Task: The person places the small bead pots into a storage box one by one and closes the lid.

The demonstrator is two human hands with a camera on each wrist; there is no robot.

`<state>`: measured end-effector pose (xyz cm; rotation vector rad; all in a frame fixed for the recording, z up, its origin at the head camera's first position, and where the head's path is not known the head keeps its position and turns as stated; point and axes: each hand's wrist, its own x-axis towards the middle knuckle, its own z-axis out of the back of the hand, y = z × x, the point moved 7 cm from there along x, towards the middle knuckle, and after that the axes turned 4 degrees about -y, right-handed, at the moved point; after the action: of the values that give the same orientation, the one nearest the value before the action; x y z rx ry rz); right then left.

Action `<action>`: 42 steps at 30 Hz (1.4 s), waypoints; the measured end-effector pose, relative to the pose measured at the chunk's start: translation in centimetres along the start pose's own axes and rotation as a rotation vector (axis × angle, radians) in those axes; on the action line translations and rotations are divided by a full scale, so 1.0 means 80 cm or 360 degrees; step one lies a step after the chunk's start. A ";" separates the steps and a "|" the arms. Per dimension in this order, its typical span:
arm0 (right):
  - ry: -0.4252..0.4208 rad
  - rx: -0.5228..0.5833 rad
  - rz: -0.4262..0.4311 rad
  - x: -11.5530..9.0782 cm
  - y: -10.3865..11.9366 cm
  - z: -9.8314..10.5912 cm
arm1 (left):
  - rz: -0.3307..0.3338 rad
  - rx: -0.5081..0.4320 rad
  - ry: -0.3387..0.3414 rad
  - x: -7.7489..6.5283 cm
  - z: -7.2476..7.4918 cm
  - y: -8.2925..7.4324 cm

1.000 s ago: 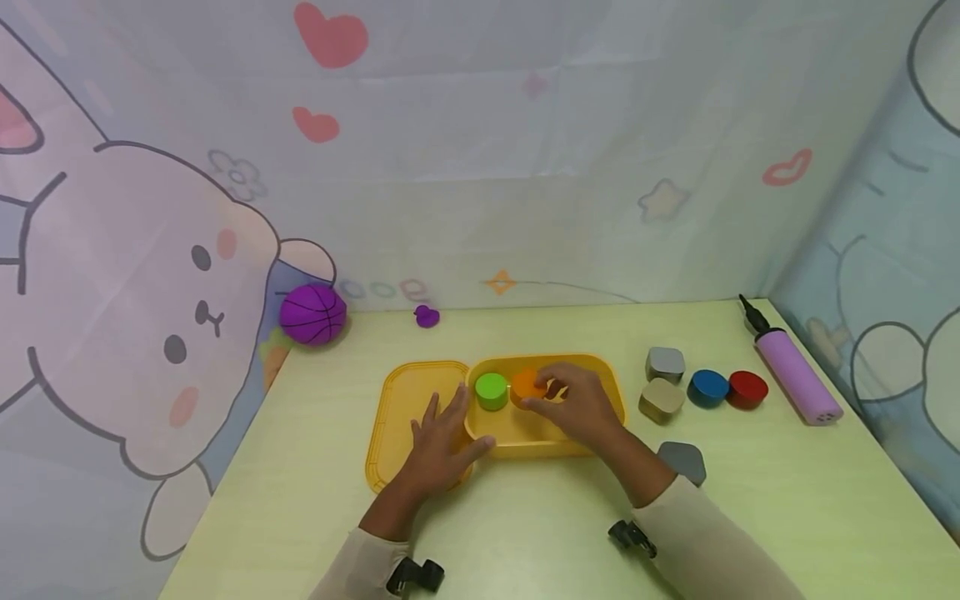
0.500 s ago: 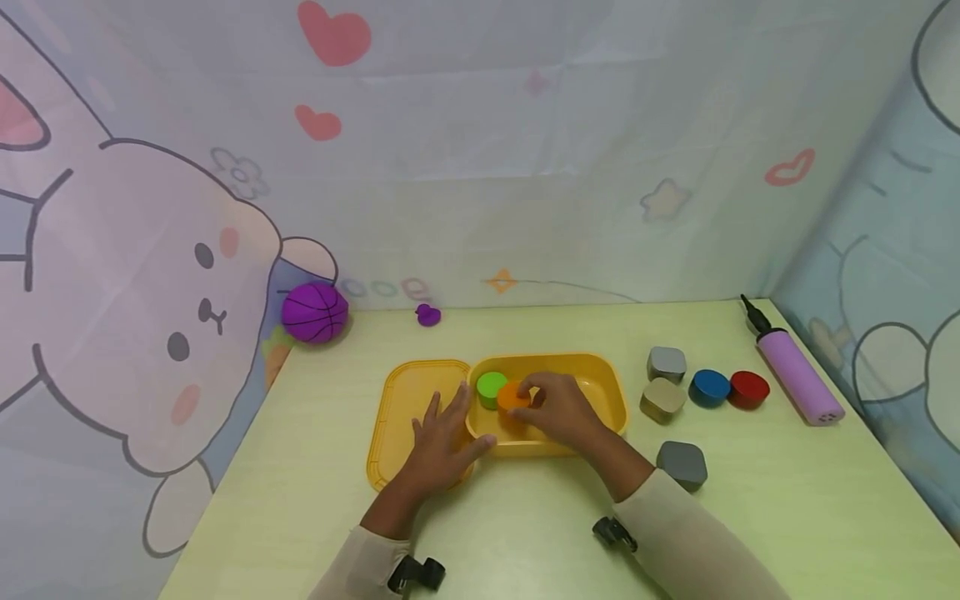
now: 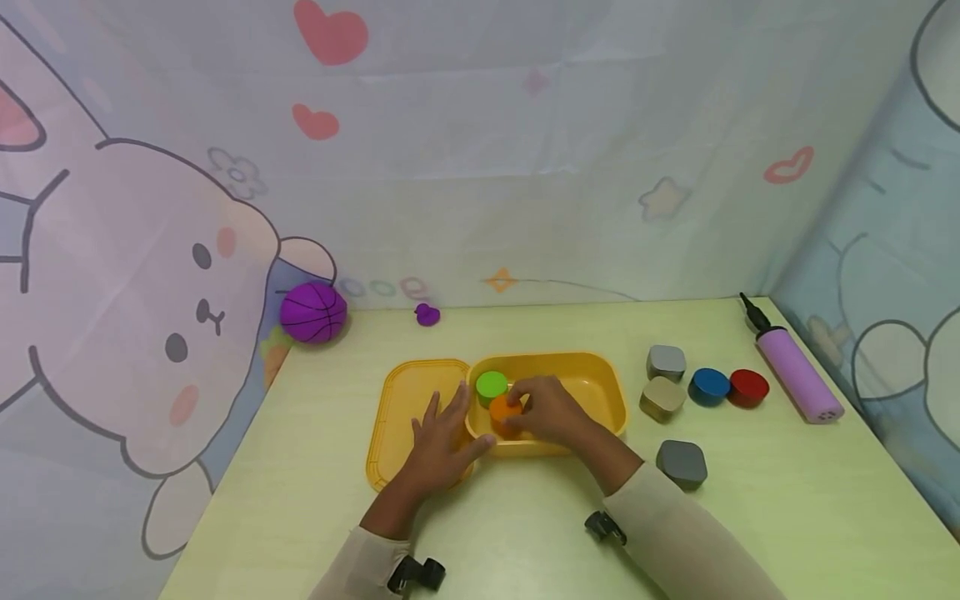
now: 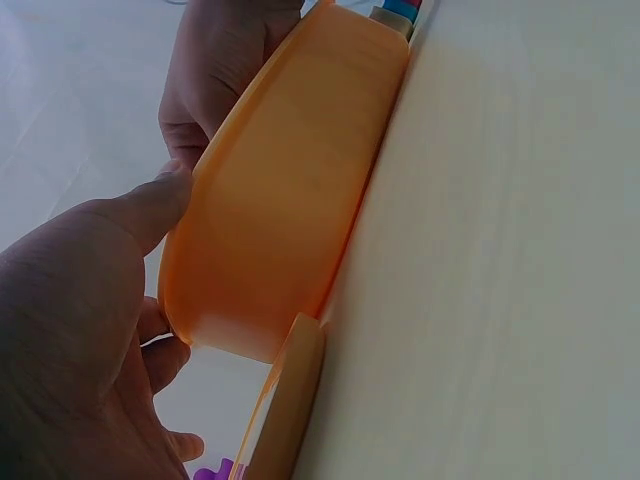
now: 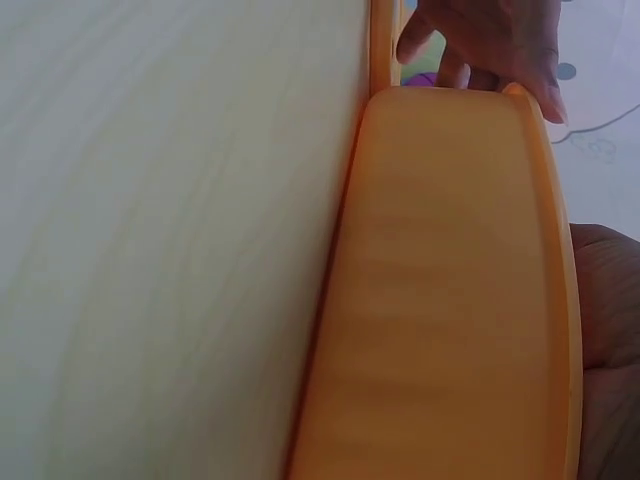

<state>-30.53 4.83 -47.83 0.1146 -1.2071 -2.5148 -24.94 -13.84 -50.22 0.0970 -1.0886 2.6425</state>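
Pinching the orange block [image 3: 504, 412] at the fingertips of the right hand [image 3: 553, 410], to that hand's left, inside the yellow box [image 3: 602, 396], just nearer than the green block [image 3: 491, 384]; resting the left hand [image 3: 441, 446], fingers spread, against the box's left end.

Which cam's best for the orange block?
Head view. It looks down into the yellow container, so the top of the orange block shows, partly covered by the right hand pinching it. Left wrist and right wrist views show none of the block: both face the container's outer wall, which hides it.
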 end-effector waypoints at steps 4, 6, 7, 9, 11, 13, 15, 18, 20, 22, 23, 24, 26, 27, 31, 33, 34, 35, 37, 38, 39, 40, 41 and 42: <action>0.0057 0.0008 0.0013 0.000 0.002 -0.004 | -0.0018 -0.0020 -0.0025 -0.001 0.000 -0.001; 0.0085 0.0029 0.0039 -0.001 0.005 -0.005 | -0.0009 -0.0009 -0.0012 0.000 0.000 0.000; 0.0100 0.0043 0.0053 -0.001 0.006 -0.005 | 0.0001 0.0001 0.0002 0.000 0.000 0.000; 0.0127 0.0067 0.0084 -0.002 0.008 -0.006 | 0.0019 0.0022 0.0026 0.001 -0.001 0.001; 0.0157 0.0093 0.0105 -0.002 0.009 -0.007 | 0.0028 0.0043 0.0040 0.002 -0.001 0.001; 0.0181 0.0110 0.0107 -0.003 0.009 -0.007 | 0.0035 0.0054 0.0051 0.002 -0.001 0.001; 0.0190 0.0121 0.0085 -0.004 0.006 -0.006 | 0.0037 0.0054 0.0057 0.003 -0.002 0.001; 0.0191 0.0158 0.0016 -0.006 -0.001 -0.002 | 0.0043 0.0050 0.0070 0.003 -0.004 0.003; 0.0178 0.0176 -0.0009 -0.007 -0.005 0.003 | 0.0038 0.0047 0.0063 0.003 -0.004 0.004; 0.0162 0.0208 -0.0014 -0.009 -0.007 0.009 | 0.0034 0.0043 0.0055 0.003 -0.004 0.005; 0.0151 0.0221 -0.0009 -0.010 -0.007 0.012 | 0.0031 0.0039 0.0051 0.003 -0.003 0.005; 0.0142 0.0235 -0.0001 -0.012 -0.006 0.016 | 0.0031 0.0037 0.0052 0.002 -0.003 0.005; 0.0122 0.0263 0.0015 -0.015 -0.006 0.024 | 0.0031 0.0034 0.0055 0.002 -0.002 0.004; 0.0112 0.0280 0.0020 -0.017 -0.006 0.027 | 0.0033 0.0034 0.0060 0.002 -0.002 0.003; 0.0088 0.0336 0.0030 -0.025 -0.008 0.042 | 0.0038 0.0029 0.0064 0.002 -0.002 0.003; 0.0071 0.0363 0.0029 -0.028 -0.011 0.049 | 0.0039 0.0028 0.0064 0.002 -0.002 0.004; 0.0063 0.0369 0.0031 -0.030 -0.012 0.053 | 0.0042 0.0025 0.0066 0.002 -0.002 0.004; 0.0053 0.0371 0.0037 -0.032 -0.013 0.056 | 0.0043 0.0025 0.0067 0.003 -0.003 0.003; 0.0030 0.0360 0.0052 -0.035 -0.015 0.063 | 0.0038 0.0014 0.0062 0.002 -0.002 0.002; 0.0020 0.0349 0.0055 -0.037 -0.015 0.067 | 0.0027 0.0009 0.0053 0.002 -0.002 0.002; 0.0008 0.0342 0.0068 -0.039 -0.014 0.071 | 0.0022 -0.0001 0.0045 0.001 -0.001 0.001; -0.0001 0.0331 0.0083 -0.041 -0.014 0.074 | 0.0015 -0.0009 0.0036 0.001 -0.001 0.001; -0.0011 0.0325 0.0089 -0.043 -0.014 0.078 | 0.0002 -0.0021 0.0021 0.000 0.000 0.001; -0.0022 0.0318 0.0096 -0.045 -0.014 0.081 | -0.0008 -0.0029 0.0008 0.000 0.001 0.001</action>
<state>-28.91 11.52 -44.83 0.1082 -1.4432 -2.3427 -24.93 -13.92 -50.22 0.0888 -1.1091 2.6266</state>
